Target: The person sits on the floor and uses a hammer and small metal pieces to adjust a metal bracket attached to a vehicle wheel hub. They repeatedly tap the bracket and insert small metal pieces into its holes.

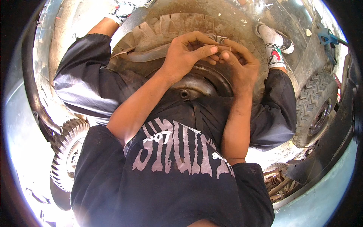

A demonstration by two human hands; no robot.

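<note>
Apparently, we pinch a thin brown piece (225,48) at one o'clock, between the fingertips of our left hand (184,55) and right hand (242,70); a slackening thumb could drop it onto the tyre (176,23) towards twelve.

Forward passage is open over the tyre (174,22), between the two feet. Sideways passage is blocked by the left leg (81,72) and the right leg (278,106). A wheel (315,108) beside the right leg narrows that side further. The gap between the forearms opens downward onto the rim (196,85). A grey band (145,56) obstructs low passage left of the hands (183,55).
</note>
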